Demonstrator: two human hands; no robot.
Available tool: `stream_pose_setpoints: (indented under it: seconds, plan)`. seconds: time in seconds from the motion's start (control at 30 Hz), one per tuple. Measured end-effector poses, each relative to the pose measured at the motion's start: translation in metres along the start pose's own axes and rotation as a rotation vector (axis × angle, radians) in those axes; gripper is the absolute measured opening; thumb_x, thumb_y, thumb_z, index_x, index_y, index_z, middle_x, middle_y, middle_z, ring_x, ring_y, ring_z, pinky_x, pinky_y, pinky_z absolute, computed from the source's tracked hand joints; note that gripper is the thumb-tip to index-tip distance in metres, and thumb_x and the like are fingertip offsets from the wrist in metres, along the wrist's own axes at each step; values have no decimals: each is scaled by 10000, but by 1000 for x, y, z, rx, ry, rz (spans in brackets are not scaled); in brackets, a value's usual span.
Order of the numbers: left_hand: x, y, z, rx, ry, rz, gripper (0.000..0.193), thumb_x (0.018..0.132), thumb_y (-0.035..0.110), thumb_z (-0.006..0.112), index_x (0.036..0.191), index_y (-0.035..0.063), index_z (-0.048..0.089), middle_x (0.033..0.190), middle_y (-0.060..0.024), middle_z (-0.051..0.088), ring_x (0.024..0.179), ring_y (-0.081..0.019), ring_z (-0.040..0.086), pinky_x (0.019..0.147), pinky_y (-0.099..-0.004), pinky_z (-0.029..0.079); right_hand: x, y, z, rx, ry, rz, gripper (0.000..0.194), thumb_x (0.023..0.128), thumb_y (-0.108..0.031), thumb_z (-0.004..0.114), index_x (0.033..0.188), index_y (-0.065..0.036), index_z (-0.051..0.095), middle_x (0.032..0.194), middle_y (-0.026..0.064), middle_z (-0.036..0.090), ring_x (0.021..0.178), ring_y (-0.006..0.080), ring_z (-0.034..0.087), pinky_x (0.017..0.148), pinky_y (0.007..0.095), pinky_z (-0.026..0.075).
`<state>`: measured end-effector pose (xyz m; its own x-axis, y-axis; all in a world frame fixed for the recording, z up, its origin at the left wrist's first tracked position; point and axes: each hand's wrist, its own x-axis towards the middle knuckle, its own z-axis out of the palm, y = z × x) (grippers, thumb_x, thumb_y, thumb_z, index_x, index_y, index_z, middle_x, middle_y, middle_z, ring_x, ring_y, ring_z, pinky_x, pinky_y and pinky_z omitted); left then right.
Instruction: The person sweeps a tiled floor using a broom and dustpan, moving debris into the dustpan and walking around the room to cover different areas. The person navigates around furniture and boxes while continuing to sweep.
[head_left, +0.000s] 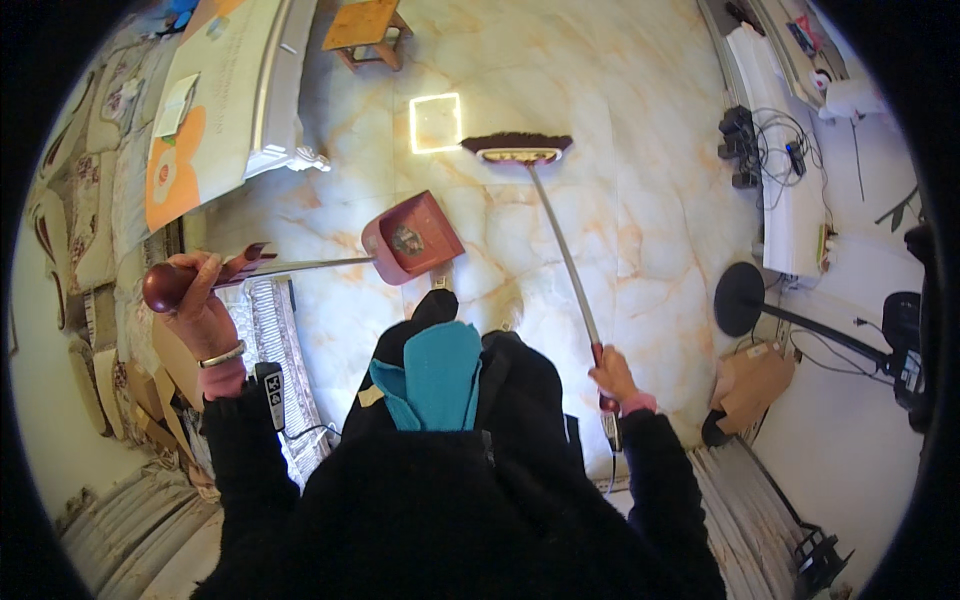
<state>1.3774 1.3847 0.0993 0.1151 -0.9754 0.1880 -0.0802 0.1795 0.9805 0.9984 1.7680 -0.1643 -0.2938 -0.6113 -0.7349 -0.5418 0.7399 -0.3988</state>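
Note:
My left hand (196, 300) is closed around the dark red handle of a long-handled dustpan (439, 238), near its rounded end. The dustpan's reddish pan rests on the marbled floor in front of my feet. In my right hand (615, 373) is the dark red grip of a broom (525, 148), whose metal pole runs forward to a wide head with dark bristles on the floor. The broom head lies ahead and to the right of the pan, apart from it. A teal cloth (442, 375) hangs at my front.
A small wooden stool (364, 26) stands ahead at the left, beside a table with a printed cover (225, 97). Black adapters and cables (739, 146) lie by a white cabinet at the right. A round black stand base (739, 298) and brown paper (750, 382) are nearer.

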Motion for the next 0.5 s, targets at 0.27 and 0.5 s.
stream_pose_setpoints:
  seconds: [0.27,0.5]
  plan:
    - [13,-21,-9,-45,-6,-39,251,634,-96,657,823,18,537,753,-67,540,730,-178,537,729,-307,459,-9,-66,-36,16,16,-73,331,651,-151,592,865,76,480,829,287,540,828,445,537,723,457,459]
    - [50,-39,-44,-69,-9,-40,261,636,-83,660,849,23,552,762,-70,566,739,-182,551,751,-298,441,-105,-65,10,92,-159,55,330,626,-131,670,814,45,464,716,262,552,728,452,553,649,460,457]
